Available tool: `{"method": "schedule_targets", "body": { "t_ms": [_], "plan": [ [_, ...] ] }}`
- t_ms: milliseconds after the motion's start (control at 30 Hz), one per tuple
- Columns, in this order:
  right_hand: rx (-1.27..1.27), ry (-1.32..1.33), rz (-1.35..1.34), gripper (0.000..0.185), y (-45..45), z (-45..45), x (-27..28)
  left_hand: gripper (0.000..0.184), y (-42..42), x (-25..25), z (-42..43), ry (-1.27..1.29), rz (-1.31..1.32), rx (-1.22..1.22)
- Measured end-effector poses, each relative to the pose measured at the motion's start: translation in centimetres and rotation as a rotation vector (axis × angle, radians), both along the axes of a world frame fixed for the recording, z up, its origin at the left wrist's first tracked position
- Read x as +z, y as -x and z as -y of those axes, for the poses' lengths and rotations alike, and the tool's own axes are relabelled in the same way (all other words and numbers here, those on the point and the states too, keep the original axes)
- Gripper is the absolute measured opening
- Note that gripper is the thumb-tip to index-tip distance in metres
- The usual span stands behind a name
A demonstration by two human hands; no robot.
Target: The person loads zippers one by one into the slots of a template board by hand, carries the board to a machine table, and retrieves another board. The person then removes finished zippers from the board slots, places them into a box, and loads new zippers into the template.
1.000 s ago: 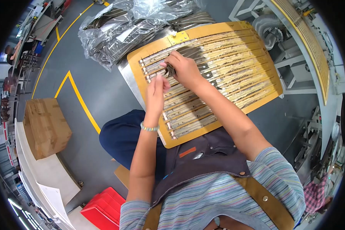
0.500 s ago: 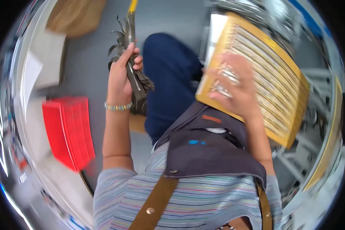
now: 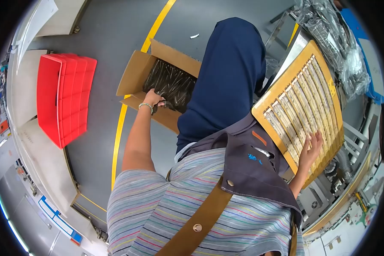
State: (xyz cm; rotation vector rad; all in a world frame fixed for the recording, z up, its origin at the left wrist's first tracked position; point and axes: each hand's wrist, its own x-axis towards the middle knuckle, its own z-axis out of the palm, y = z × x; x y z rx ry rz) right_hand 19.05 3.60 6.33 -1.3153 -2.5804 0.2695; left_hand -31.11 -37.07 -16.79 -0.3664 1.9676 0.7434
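Note:
My left hand (image 3: 154,98) reaches down to an open cardboard box (image 3: 131,77) on the floor. Its fingers are closed on dark strips (image 3: 163,103), partly hidden by the hand. Inside the box lie many dark, glossy strips with thin pale lines (image 3: 170,81). On the other side, a yellow slotted board (image 3: 284,147) leans tilted beside my lap, with rows of pale, shiny pieces in its slots. My right hand (image 3: 310,151) is at the lower part of this board, fingers apart and holding nothing.
A red plastic crate (image 3: 74,98) stands to the left by pale cabinets (image 3: 42,155). Yellow tape (image 3: 120,141) runs along the grey floor beneath the box. Clear plastic wrap (image 3: 350,64) is heaped at the upper right. A small white scrap (image 3: 194,36) lies on the floor.
My left hand has lowered the dark strip bundle to the box, which now shows more fully. My right hand has slid from the board's upper left toward its lower edge. The view has shifted.

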Motion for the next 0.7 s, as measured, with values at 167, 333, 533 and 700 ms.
{"method": "schedule_targets", "body": {
  "t_ms": [167, 333, 533, 700],
  "plan": [
    [0.057, -0.012, 0.133, 0.019, -0.2, 0.0, 0.1, 0.076, -1.3, -2.5, -0.2, 0.01, -0.055, -0.19],
    [0.08, 0.01, 0.166, 0.02, 0.8, -0.6, 0.5, 0.069, -3.7, -3.5, -1.2, -0.106, -0.343, -0.355],
    [0.128, 0.017, 0.203, 0.02, 1.8, -1.0, 0.2, 0.101, -8.6, -9.2, 1.9, 0.259, -0.402, -0.544],
    [0.144, 0.101, 0.119, 0.022, 3.2, -2.3, -0.4, 0.059, -9.6, -14.3, 3.1, -0.071, -0.135, -0.416]
  ]
}}
